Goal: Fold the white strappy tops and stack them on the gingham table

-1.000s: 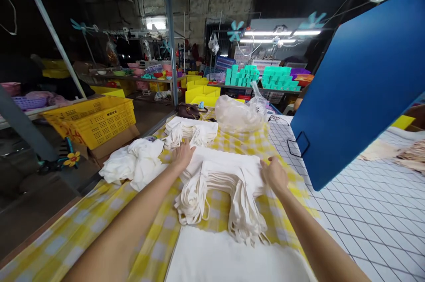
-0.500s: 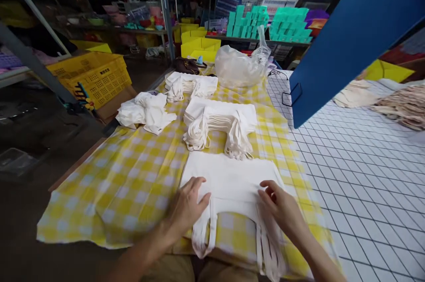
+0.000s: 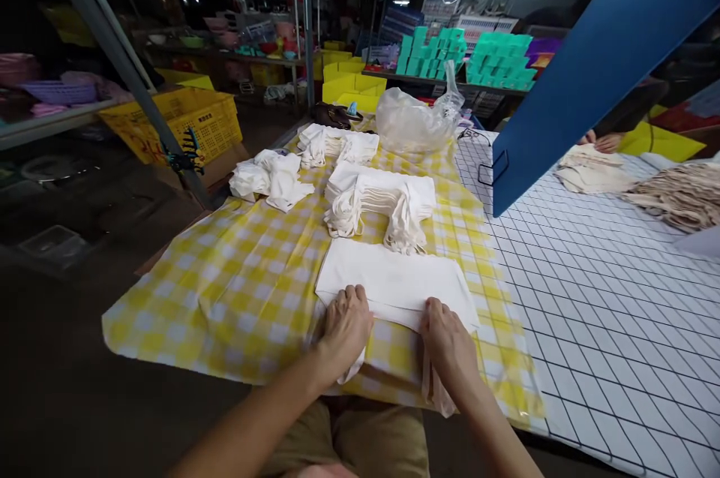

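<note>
A white camisole [image 3: 394, 275] lies flat in front of me on the yellow-and-white checked cloth [image 3: 225, 313], its thin straps pointing towards me. At its near left corner, my left hand [image 3: 347, 320] is closed on the base of one strap. My right hand [image 3: 447, 335], fingers curled down, grips the near right corner where the other straps hang. Just beyond is a neat stack of folded white camisoles [image 3: 388, 189], straps bunched at both sides. Farther back sits a second stack [image 3: 340, 142], with a crumpled white heap [image 3: 270, 176] to its left.
A clear plastic bag [image 3: 413, 121] and a dark bag [image 3: 334, 115] stand at the table's far end. A blue panel [image 3: 562, 80] rises on the right. Beyond it, another person's hands [image 3: 604, 142] are beside beige fabric pieces [image 3: 596, 169]. A yellow crate [image 3: 208, 125] stands left.
My hands have moved inward from resting open on the camisole to closing on its strap corners. The view has shifted slightly, and another person's hands now show at right.
</note>
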Motion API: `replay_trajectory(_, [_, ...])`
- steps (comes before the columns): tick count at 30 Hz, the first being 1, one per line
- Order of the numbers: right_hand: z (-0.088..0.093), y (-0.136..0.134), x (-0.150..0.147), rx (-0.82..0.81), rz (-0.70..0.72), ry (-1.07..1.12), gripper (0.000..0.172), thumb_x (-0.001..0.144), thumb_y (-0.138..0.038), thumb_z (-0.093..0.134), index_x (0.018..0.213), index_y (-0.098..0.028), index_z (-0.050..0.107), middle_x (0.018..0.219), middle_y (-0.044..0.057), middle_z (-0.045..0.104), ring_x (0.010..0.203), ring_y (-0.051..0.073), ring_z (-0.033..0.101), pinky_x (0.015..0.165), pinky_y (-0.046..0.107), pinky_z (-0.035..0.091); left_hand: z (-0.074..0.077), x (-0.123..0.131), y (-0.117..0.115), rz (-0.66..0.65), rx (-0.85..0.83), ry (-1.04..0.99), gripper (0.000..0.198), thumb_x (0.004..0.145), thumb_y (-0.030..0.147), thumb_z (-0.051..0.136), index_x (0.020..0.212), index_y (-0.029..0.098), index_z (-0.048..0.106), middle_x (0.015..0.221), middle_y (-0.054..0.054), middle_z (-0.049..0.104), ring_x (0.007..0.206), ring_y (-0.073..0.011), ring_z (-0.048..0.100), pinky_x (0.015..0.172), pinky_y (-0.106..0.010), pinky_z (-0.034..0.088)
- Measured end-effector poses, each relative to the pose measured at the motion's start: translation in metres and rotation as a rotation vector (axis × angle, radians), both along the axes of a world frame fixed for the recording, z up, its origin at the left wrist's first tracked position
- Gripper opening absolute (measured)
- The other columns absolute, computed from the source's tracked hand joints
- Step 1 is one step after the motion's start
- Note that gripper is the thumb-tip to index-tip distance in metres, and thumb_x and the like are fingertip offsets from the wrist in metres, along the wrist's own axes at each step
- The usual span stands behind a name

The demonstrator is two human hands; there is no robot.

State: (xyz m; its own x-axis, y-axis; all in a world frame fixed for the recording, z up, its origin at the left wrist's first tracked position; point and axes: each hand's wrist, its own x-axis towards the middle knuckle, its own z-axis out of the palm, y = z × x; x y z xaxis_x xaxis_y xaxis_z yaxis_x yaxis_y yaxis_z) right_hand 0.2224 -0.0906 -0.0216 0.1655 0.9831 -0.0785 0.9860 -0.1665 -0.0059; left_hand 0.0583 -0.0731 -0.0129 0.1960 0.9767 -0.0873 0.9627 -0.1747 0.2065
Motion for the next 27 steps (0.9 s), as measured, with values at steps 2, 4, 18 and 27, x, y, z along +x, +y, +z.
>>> replay_trajectory(2, [0.000, 0.000, 0.005, 0.009, 0.020, 0.002, 0.020, 0.084, -0.010, 0.037, 0.093, -0.015, 0.054, 0.088, 0.009, 0.062, 0.082, 0.020, 0.056, 0.067, 0.028, 0.035, 0.000, 0.002, 0.001, 0.004, -0.014, 0.025, 0.023, 0.084, 0.012, 0.046, 0.106, 0.009, 0.052, 0.097, -0.015, 0.057, 0.090, -0.0236, 0.059, 0.072, -0.032, 0.049])
replay_trajectory(4, [-0.002, 0.000, 0.011, 0.034, 0.044, 0.018, 0.022, 0.085, -0.010, 0.036, 0.093, -0.015, 0.055, 0.087, 0.009, 0.062, 0.080, 0.019, 0.056, 0.067, 0.028, 0.035, 0.001, 0.002, 0.001, 0.002, -0.028, 0.042, 0.025, 0.083, 0.005, 0.040, 0.105, 0.008, 0.053, 0.097, -0.015, 0.057, 0.089, -0.0232, 0.059, 0.072, -0.032, 0.050])
replay_trajectory(18, [-0.001, 0.014, 0.030, 0.239, 0.063, 0.178, 0.021, 0.089, -0.024, 0.042, 0.088, -0.020, 0.063, 0.085, 0.004, 0.064, 0.063, 0.014, 0.057, 0.054, 0.024, 0.031, 0.006, -0.013, 0.010, -0.026, -0.091, -0.148, 0.034, 0.079, 0.005, 0.040, 0.110, 0.013, 0.053, 0.091, -0.012, 0.064, 0.085, -0.0221, 0.062, 0.072, -0.030, 0.046])
replay_trajectory(27, [-0.009, 0.020, 0.033, 0.314, 0.147, 0.291, 0.024, 0.087, -0.027, 0.040, 0.082, -0.020, 0.063, 0.081, 0.004, 0.064, 0.065, 0.016, 0.058, 0.055, 0.026, 0.033, 0.002, -0.026, 0.029, 0.136, -0.133, -0.514, 0.032, 0.072, 0.006, 0.050, 0.093, 0.022, 0.068, 0.065, 0.001, 0.063, 0.064, -0.0110, 0.057, 0.059, -0.020, 0.038])
